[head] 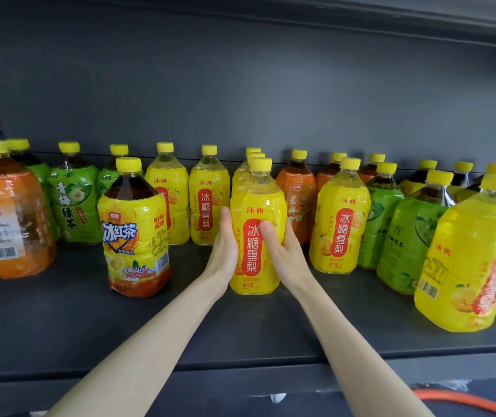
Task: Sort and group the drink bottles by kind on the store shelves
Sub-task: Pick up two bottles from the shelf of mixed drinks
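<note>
Yellow pear-drink bottle [254,236] stands upright on the shelf [60,326], fronting a row of its kind; iced-tea bottle [135,233] upright to its left; green bottles [72,206] and orange bottles [15,224] stand mixed around

a shop: dark metal shelf [60,320] w/ rows of labelled drink bottles [209,195].
</note>
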A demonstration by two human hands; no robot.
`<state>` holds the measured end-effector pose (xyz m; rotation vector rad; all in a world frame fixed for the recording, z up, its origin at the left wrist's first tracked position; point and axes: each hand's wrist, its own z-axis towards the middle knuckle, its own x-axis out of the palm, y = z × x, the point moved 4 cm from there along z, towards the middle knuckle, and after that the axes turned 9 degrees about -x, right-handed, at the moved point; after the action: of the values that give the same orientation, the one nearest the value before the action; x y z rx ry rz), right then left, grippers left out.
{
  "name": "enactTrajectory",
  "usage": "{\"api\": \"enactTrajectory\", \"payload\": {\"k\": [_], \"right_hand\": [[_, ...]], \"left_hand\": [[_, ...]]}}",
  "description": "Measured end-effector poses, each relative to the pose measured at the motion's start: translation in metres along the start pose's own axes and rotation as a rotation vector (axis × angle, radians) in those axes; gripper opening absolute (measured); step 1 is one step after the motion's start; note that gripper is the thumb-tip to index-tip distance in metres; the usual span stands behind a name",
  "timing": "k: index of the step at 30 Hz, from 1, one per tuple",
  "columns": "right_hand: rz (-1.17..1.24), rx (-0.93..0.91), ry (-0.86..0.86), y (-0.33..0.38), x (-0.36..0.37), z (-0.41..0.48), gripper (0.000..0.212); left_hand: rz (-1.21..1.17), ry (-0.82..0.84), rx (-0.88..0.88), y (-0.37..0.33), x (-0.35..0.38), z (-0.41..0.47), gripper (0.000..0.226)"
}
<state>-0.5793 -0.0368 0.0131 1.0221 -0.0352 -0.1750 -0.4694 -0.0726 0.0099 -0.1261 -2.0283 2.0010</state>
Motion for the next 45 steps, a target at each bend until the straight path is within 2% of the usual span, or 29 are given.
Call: {"api": "enactTrajectory", "payload": {"k": [4,10,19,22,26,31,33,36,38,41,45], "right_hand": [[0.015,0.012,0.004,0.0,0.0,0.0,0.064],[0.013,0.017,-0.009,-0.001,0.0,0.003,0.08],[-0.061,0.029,-0.017,0.0,0.0,0.005,0.078],[-0.092,0.038,-0.01,0.003,0.0,0.002,0.077],[-0.187,0.069,-0.012,0.01,-0.001,-0.003,0.08],[-0.371,0.055,-0.072,0.029,-0.005,-0.015,0.09],[-0.439,0.04,-0.053,0.037,-0.007,-0.02,0.083],[-0.594,-0.007,-0.032,0.047,-0.016,-0.029,0.056],[-0.716,-0.067,-0.065,0.056,-0.029,-0.033,0.04],[-0.813,-0.139,-0.141,0.078,-0.052,-0.038,0.025],[-0.866,-0.204,-0.218,0.106,-0.087,-0.049,0.026]], "left_hand": [[-0.022,-0.005,0.006,0.001,-0.001,0.003,0.057],[-0.032,-0.025,0.01,0.001,0.0,0.009,0.065],[0.02,-0.04,0.039,-0.003,-0.003,0.008,0.065],[0.055,-0.039,0.074,-0.008,-0.002,0.0,0.06],[0.125,-0.054,0.118,-0.015,-0.004,-0.014,0.037],[0.332,-0.145,0.246,-0.022,-0.011,-0.033,0.03],[0.458,-0.213,0.325,-0.024,-0.016,-0.045,0.026],[0.674,-0.372,0.474,-0.026,-0.02,-0.068,0.027],[0.7,-0.445,0.597,-0.03,-0.012,-0.086,0.02],[0.707,-0.413,0.686,-0.038,0.015,-0.102,0.011],[0.712,-0.313,0.723,-0.047,0.057,-0.107,0.007]]}}
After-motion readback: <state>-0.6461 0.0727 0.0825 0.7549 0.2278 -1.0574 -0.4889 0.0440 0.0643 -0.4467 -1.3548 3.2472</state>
